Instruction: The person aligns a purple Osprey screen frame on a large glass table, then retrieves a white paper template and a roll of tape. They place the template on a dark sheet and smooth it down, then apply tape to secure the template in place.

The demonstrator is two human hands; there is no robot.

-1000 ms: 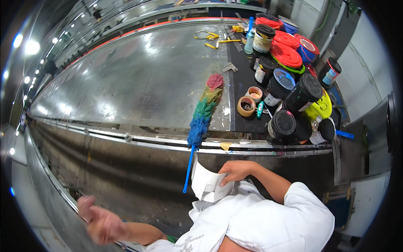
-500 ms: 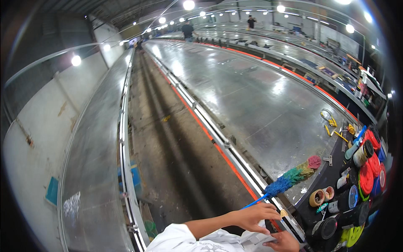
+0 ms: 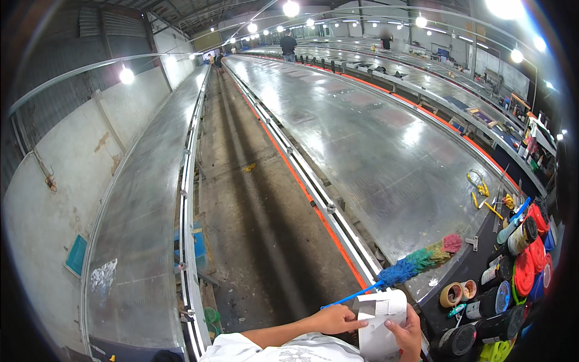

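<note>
A white curled sheet, perhaps paper or thin plastic, is held upright at the lower middle, in front of my white shirt. My right hand grips its right side, thumb on the front face and fingers wrapped behind. At the left edge of the sheet, my left hand has its fingers curled, thumb and fingertips pinching that edge. Just beyond the hands lies a multicoloured fluffy duster on the table corner. Its blue handle passes above my left hand, apart from the fingers.
Long grey tables run away on both sides of a concrete aisle. Black jars, red lids and tape rolls crowd the dark right-hand end. Yellow-handled tools lie beyond. A person stands far off.
The white sheet has come up into plain view between my hands. My left hand has moved left and curled; my right hand has risen and gripped the sheet. The head view has shifted slightly.
</note>
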